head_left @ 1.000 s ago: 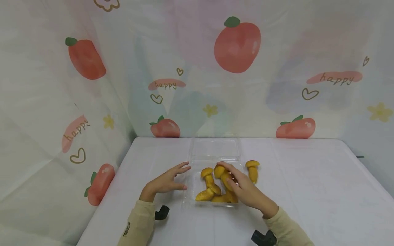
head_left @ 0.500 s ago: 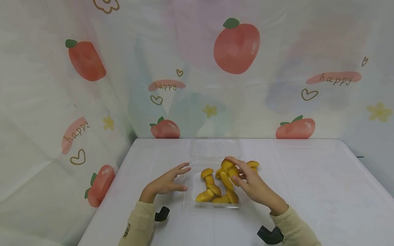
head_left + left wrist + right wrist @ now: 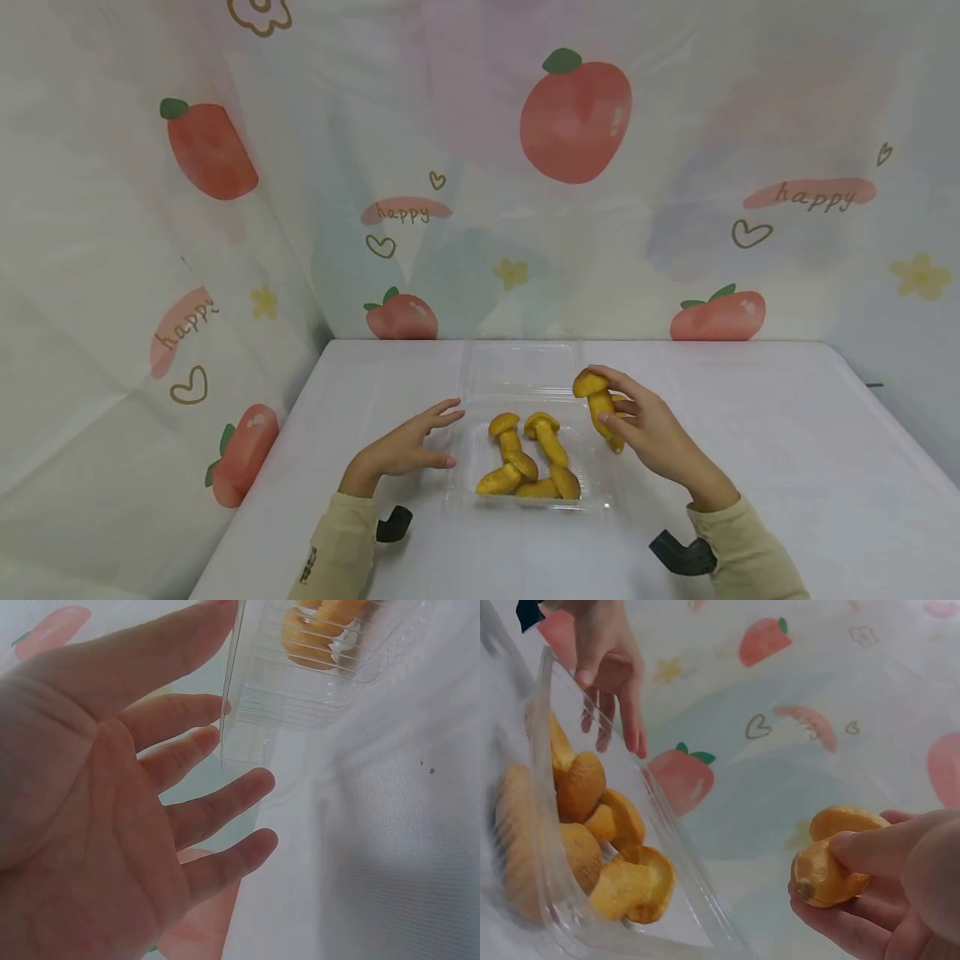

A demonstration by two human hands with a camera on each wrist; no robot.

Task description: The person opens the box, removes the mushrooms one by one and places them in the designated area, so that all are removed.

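My right hand (image 3: pixel 652 429) holds a yellow mushroom (image 3: pixel 592 385) between thumb and fingers, just past the right side of the clear plastic container (image 3: pixel 592 483). In the right wrist view the thumb presses on this mushroom's stem (image 3: pixel 821 874), with the cap behind. Several more yellow mushrooms (image 3: pixel 551 442) lie inside the container. Another mushroom (image 3: pixel 618 447) on the table is mostly hidden behind the held one. My left hand (image 3: pixel 397 446) hovers at the container's left side with fingers spread, holding nothing; the left wrist view shows its bare palm (image 3: pixel 97 825) beside the plastic wall.
The container's transparent lid (image 3: pixel 522 367) is folded back flat towards the far edge of the white table (image 3: pixel 750 467). A printed fabric backdrop (image 3: pixel 465 125) rises behind the table and along the left. Dark curved pieces (image 3: pixel 682 554) sit at both wrists.
My right hand has lifted a mushroom from the container and carried it right and up, past the rim, over the mushroom on the table. The left hand has stayed in place.
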